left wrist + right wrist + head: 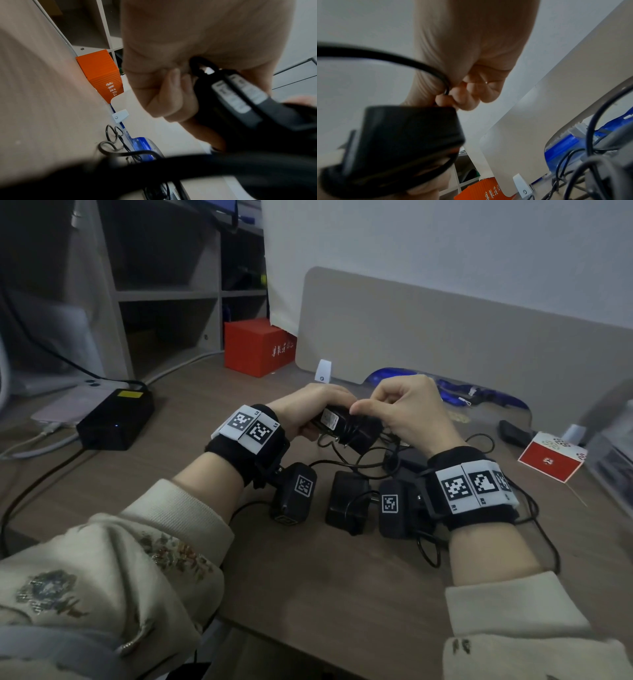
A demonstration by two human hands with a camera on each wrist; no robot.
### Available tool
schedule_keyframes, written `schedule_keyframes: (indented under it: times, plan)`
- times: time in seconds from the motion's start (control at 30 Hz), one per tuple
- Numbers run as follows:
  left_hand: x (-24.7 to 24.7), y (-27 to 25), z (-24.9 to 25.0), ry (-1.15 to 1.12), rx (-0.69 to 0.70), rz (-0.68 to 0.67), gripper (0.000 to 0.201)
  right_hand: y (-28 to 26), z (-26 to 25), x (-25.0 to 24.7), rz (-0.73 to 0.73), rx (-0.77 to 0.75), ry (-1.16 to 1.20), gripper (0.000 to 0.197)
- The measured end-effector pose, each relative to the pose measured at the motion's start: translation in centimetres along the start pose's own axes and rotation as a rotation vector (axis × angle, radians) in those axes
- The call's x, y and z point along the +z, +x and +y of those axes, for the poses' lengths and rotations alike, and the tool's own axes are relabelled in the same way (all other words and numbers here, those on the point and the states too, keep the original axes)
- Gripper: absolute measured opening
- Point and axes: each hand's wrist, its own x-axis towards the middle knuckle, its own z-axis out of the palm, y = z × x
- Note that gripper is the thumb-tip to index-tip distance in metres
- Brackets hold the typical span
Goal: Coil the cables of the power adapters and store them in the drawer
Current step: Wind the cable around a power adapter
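My left hand [308,409] grips a black power adapter [346,426] above the desk, its white label facing up [240,97]. Part of its cable is wound around the body [399,146]. My right hand [404,405] pinches the black cable [419,66] just above the adapter, fingers curled. More black adapters lie on the desk below my wrists, one at centre [346,501], with their thin cables [359,463] tangled between them. No drawer is in view.
A large black power brick [116,419] with cords sits at the left. A red box [257,347] stands behind by the shelf unit [171,292]. A beige divider panel [445,337] backs the desk, blue items [479,395] under it. A small red-and-white box [548,457] lies right.
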Motion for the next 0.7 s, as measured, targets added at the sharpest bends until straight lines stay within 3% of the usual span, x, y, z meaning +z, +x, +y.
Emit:
schedule_keyframes:
  times: [0.17,0.37,0.57,0.7]
  plan:
    - [-0.4,0.0,-0.3,-0.079,-0.008,-0.041,0.014,0.1,-0.2,0.5,0.006,-0.03,0.151,0.035]
    - [-0.4,-0.4,0.1,-0.248,0.018,-0.072,0.014,0.5,0.7,0.5,-0.022,-0.089,0.078,0.017]
    - [-0.4,-0.5,0.4,-0.465,0.079,-0.115,0.007,0.6,1.2,0.3,-0.005,-0.087,0.06,0.019]
    - [-0.3,-0.3,0.7,-0.56,0.062,-0.083,0.013,0.4,0.7,0.2,-0.015,-0.065,0.048,0.037]
